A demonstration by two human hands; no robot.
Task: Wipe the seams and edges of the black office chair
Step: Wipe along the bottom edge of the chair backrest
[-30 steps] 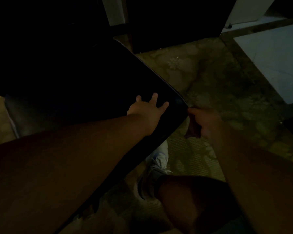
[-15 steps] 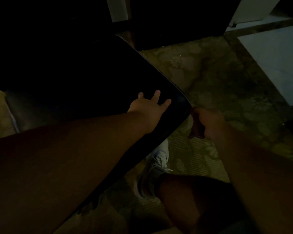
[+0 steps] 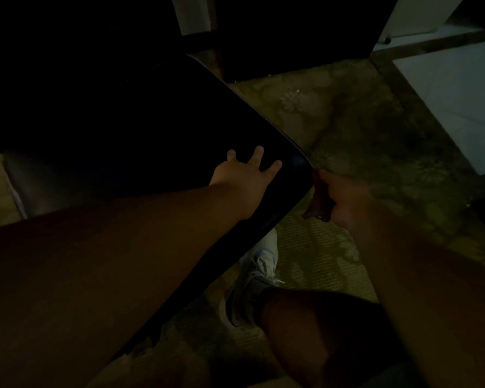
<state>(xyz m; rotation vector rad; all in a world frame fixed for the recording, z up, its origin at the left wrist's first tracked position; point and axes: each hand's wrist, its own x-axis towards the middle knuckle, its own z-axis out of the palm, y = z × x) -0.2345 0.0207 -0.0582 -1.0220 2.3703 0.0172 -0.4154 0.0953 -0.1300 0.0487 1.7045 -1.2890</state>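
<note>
The scene is very dark. The black office chair (image 3: 140, 127) fills the upper left, its padded surface ending in a rounded corner near the middle. My left hand (image 3: 244, 175) lies flat on that surface close to the corner, fingers spread. My right hand (image 3: 339, 197) sits just right of the corner, at the chair's edge, with its fingers curled round a dark cloth (image 3: 318, 203) that is hard to make out.
Patterned carpet (image 3: 347, 130) covers the floor to the right. A pale floor panel (image 3: 459, 102) lies at the far right. My leg (image 3: 314, 326) and a light sneaker (image 3: 252, 278) stand under the chair's near edge. Dark furniture (image 3: 291, 29) rises behind.
My right hand has slid a little down and to the right along the chair's corner edge. My left hand stays flat on the chair.
</note>
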